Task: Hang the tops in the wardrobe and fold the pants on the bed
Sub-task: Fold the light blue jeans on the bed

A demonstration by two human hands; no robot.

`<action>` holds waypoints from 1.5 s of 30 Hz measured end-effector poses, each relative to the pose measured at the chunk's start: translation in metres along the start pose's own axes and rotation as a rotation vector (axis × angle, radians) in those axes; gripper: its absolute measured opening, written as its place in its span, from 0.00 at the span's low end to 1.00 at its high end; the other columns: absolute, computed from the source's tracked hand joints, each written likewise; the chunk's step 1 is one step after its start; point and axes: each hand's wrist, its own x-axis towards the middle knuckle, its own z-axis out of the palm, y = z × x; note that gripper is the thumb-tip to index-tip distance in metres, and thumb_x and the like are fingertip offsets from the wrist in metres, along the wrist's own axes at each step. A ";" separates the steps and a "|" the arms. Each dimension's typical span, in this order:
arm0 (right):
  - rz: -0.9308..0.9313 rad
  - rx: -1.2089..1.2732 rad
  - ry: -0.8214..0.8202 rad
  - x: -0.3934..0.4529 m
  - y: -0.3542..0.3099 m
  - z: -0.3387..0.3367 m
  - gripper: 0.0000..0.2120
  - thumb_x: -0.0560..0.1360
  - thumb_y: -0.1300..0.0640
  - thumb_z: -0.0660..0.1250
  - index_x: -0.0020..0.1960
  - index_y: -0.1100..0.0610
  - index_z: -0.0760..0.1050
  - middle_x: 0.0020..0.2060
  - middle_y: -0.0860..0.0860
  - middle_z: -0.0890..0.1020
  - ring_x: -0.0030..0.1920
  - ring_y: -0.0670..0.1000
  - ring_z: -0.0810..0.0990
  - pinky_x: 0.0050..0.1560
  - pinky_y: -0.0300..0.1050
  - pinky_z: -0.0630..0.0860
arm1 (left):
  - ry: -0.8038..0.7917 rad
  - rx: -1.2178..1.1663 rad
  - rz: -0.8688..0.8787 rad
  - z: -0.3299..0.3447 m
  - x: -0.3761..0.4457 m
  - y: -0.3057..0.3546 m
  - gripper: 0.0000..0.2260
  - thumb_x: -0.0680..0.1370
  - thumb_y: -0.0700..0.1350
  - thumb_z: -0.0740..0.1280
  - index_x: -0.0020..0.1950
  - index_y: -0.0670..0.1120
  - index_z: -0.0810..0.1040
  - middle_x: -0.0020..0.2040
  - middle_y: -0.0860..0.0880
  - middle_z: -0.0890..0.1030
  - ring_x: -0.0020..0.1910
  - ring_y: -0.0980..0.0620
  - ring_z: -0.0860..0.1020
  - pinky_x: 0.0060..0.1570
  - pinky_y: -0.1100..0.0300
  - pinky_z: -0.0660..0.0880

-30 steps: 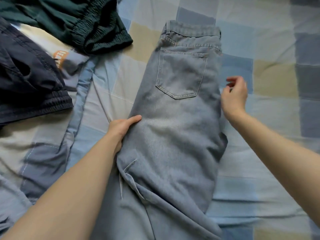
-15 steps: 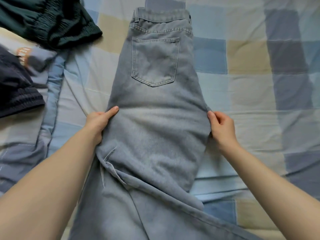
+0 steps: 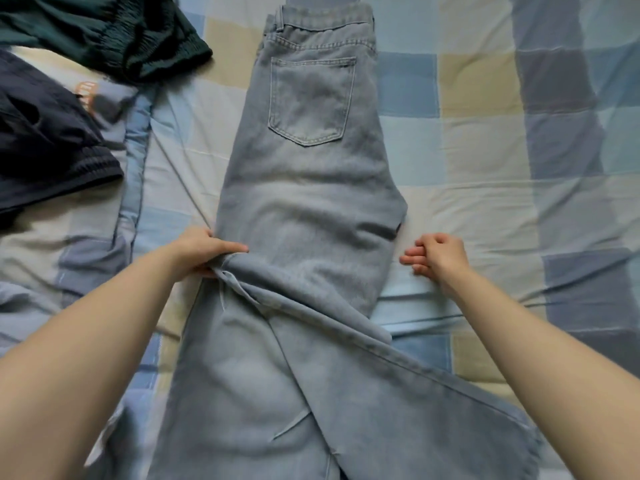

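Jeans (image 3: 304, 216) lie lengthwise on the bed (image 3: 485, 161), waistband far, legs toward me; my left hand (image 3: 199, 249) pinches their left edge at the thigh, my right hand (image 3: 438, 256), fingers loosely curled and holding nothing, sits just off their right edge.

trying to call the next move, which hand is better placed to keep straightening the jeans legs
Left. The left hand already grips the jeans at their left edge, right where the legs bunch and cross. The right hand is off the denim, fingers loosely curled over the bed sheet, holding nothing.
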 end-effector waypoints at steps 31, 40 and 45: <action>-0.134 -0.545 -0.809 -0.382 0.233 0.020 0.14 0.75 0.67 0.59 0.57 0.60 0.78 0.52 0.57 0.83 0.50 0.52 0.82 0.41 0.35 0.77 | 0.034 -0.126 -0.090 0.036 -0.260 -0.256 0.08 0.75 0.37 0.71 0.53 0.37 0.81 0.46 0.41 0.83 0.42 0.44 0.80 0.42 0.55 0.76; 0.243 -0.281 -0.106 -0.311 0.293 0.008 0.19 0.76 0.59 0.68 0.65 0.64 0.71 0.37 0.53 0.74 0.31 0.48 0.69 0.36 0.42 0.72 | -0.010 0.062 0.016 0.018 -0.244 -0.334 0.11 0.77 0.38 0.60 0.34 0.41 0.72 0.31 0.41 0.72 0.35 0.48 0.69 0.38 0.55 0.64; 0.140 -0.210 -0.102 -0.328 0.298 0.029 0.10 0.75 0.55 0.69 0.52 0.60 0.76 0.42 0.55 0.78 0.40 0.51 0.76 0.44 0.46 0.75 | -0.038 0.057 0.108 0.012 -0.245 -0.356 0.13 0.82 0.46 0.61 0.42 0.42 0.79 0.41 0.48 0.82 0.40 0.52 0.77 0.40 0.61 0.71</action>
